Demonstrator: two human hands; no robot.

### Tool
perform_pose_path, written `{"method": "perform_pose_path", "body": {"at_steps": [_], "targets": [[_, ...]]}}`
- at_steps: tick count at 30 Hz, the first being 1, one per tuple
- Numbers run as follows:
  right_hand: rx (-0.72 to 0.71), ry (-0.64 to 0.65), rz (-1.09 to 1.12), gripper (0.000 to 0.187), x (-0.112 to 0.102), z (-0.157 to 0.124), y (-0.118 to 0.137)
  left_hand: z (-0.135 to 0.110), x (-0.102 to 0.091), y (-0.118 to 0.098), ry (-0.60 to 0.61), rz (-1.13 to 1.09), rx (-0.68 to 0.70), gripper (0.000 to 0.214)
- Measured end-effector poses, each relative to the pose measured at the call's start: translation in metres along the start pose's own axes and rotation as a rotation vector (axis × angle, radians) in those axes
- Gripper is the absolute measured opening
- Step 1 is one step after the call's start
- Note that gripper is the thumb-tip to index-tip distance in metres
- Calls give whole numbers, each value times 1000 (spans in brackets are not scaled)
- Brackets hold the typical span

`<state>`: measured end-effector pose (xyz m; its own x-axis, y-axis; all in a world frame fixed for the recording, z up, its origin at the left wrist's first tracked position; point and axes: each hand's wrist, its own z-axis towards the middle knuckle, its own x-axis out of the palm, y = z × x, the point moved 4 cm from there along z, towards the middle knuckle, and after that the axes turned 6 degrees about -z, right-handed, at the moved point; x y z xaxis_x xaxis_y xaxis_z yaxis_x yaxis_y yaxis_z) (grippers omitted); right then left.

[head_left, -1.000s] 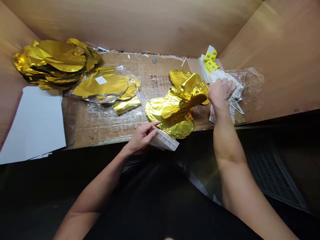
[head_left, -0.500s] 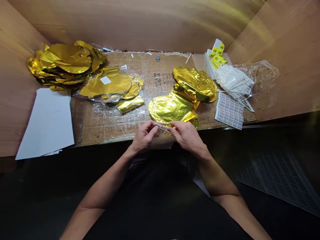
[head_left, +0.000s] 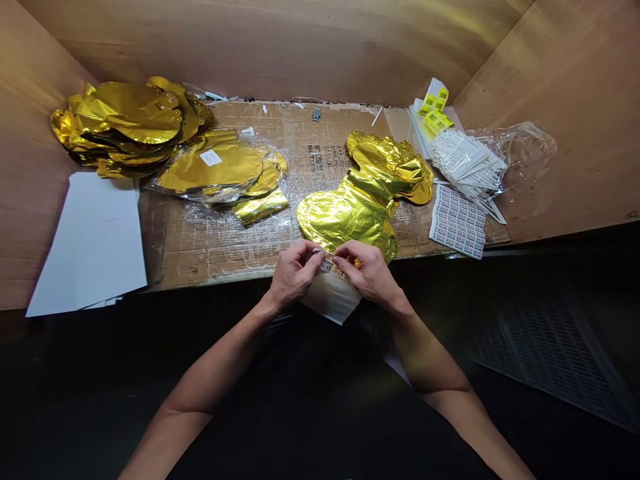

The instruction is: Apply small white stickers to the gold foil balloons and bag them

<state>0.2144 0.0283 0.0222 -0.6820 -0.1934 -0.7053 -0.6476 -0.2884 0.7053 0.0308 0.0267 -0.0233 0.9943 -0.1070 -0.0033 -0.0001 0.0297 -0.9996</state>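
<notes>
Two hands, the left hand (head_left: 296, 272) and right hand (head_left: 367, 273), pinch a printed sticker sheet (head_left: 330, 268) between closed fingers (head_left: 316, 255), at the near edge of the counter (head_left: 200, 263). Uneven pulling could tear it or snag the gold foil balloon (head_left: 345, 215) just beyond.

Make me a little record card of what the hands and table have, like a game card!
Left hand: pinches label sheet
Right hand: pinches the same sheet
Nearest: gold foil balloons
Also there: white sticks, more labels, white paper
</notes>
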Motion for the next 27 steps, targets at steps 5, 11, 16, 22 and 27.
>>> {"method": "perform_pose_path", "body": {"at_steps": [5, 11, 16, 22, 27], "targets": [[15, -34, 13, 13, 2, 0, -5, -1, 2, -2, -31, 8, -18, 27], [-146, -88, -259, 19, 6, -2, -6, 0, 2, 3, -52, 36, -17, 29], [-324, -172, -476, 17, 12, -7, -1, 1, 4, 7, -64, 34, -34, 27], [-103, -239, -180, 17, -8, 0, -11, 1, -1, 10, -60, 108, -11, 21], [-5, -160, -203, 18, -16, 13, -14, 1, -2, 10, -40, 128, -16, 22]]}}
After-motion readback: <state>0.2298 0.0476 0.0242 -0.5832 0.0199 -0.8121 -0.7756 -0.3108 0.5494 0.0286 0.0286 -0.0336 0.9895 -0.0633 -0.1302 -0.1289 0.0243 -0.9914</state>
